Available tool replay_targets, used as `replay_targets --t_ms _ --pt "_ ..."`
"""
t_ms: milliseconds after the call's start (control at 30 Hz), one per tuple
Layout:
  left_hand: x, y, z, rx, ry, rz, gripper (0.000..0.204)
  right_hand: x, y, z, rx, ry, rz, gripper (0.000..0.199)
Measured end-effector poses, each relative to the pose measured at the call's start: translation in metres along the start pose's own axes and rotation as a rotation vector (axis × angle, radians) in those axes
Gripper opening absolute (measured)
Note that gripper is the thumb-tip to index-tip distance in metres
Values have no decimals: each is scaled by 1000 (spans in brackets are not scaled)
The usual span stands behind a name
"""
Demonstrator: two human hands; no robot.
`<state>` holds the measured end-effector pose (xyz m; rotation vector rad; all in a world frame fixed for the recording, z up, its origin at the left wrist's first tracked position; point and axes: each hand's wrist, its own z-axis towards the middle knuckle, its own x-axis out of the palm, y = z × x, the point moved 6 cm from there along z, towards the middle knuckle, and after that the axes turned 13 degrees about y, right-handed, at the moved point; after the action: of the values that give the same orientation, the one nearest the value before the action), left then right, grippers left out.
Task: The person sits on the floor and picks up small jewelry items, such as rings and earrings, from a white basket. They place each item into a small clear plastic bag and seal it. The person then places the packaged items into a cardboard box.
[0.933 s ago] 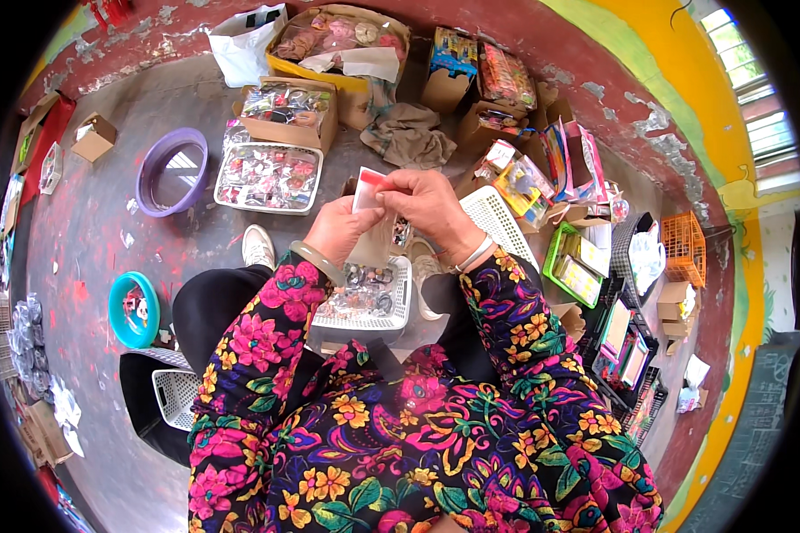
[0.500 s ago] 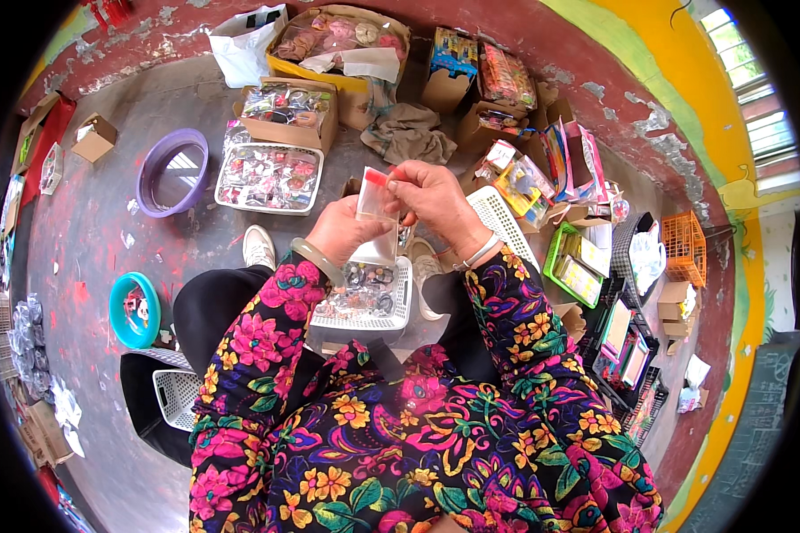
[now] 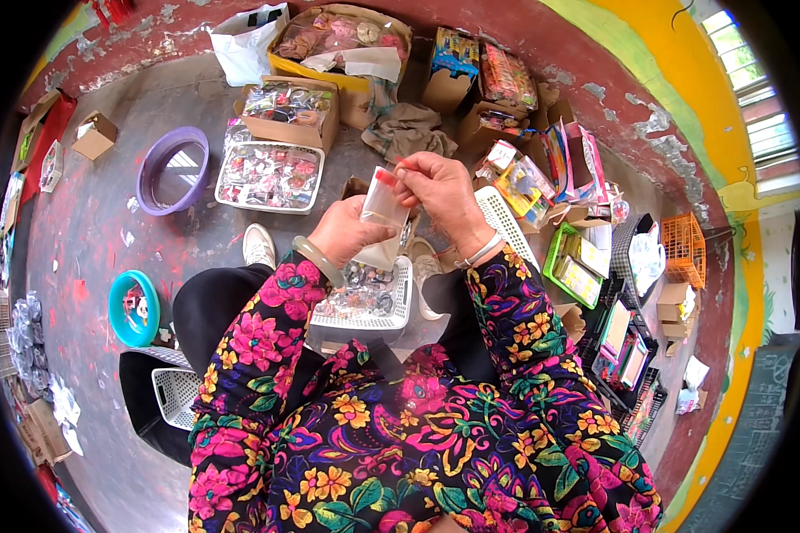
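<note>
Plastic, the bag point(image 3: 382, 208) is held over the basket point(image 3: 404, 293): closed fingers of the left hand point(image 3: 340, 233) grip its near end, leaving the red-edged far end free; the right hand point(image 3: 446, 201) pinches, apparently, a red strip point(image 3: 404, 164).

A small, clear plastic bag point(image 3: 383, 205), its upper edge marked by a red band point(image 3: 386, 177), is held up at a tilt past the far edge of a white perforated basket point(image 3: 403, 293).
</note>
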<state>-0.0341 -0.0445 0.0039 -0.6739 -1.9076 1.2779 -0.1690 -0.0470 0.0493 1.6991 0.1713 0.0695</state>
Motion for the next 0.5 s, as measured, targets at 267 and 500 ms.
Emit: replay_targets --t_ms 267,500 --pt "1 3 -2 -7 2 -158 35 -44 25 -1 -111 -246 -141 19" --pt "-7 -8 -8 -26 17 -67 36 -29 14 -5 180 158 -190 33"
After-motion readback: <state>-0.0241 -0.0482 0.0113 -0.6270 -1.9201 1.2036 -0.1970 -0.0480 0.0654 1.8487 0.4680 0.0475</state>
